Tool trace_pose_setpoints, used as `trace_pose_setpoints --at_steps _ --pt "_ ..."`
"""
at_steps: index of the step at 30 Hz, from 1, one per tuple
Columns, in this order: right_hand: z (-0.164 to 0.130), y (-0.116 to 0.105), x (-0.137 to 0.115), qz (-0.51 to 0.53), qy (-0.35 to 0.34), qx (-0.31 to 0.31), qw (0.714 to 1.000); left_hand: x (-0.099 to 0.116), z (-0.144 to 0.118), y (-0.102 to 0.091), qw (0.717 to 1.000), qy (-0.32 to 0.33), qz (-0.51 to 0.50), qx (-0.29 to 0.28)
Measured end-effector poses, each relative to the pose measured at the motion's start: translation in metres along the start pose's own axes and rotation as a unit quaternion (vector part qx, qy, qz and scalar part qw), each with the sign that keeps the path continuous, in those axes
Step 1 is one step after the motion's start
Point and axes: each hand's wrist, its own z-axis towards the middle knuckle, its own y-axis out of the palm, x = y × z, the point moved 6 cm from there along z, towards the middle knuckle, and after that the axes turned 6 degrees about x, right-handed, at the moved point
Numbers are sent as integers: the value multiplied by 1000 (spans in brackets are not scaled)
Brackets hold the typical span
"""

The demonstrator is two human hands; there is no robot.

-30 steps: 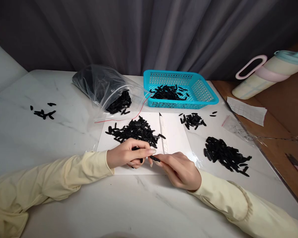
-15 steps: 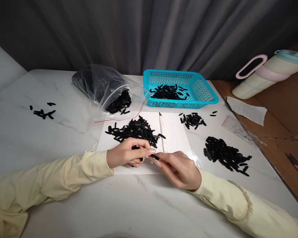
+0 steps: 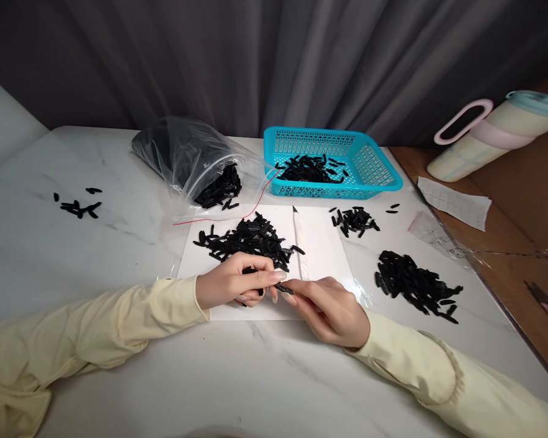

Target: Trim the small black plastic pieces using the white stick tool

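Head view shows the two hands meeting over a sheet of paper, with one slim black piece slung between their fingertips. The left hand pinches one end of it under the thumb; the right hand pinches the other between thumb and forefinger, probably so that so slight a thing is steadied from both sides. More black bits show inside the left hand's curl, seemingly tucked there to be kept close, though how firmly they are held I cannot tell.

Just beyond the fingers lies a heap, within easy reach; the pale paper perhaps serves to make dark pieces stand out. A white, dark-tipped tool lies beside it. The clear bag rests on its side, mouth toward the hands, likely so that its contents stay handy. Separate piles, one small and one large, sit to the right.

The pieces look matte, narrow and tapered, some slightly curved. The bag is thin, wrinkled film with a red seal line; the blue basket is perforated plastic; the table is smooth, white and grey-veined.
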Motion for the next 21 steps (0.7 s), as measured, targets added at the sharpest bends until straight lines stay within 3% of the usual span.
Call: trace_pose_setpoints --at_steps 12,21 --pt "1 0 0 -26 -3 -2 1000 1 -1 0 1000 1 1 -1" --pt "1 -3 -2 -25 -10 33 999 2 -1 3 1000 -5 16 -10"
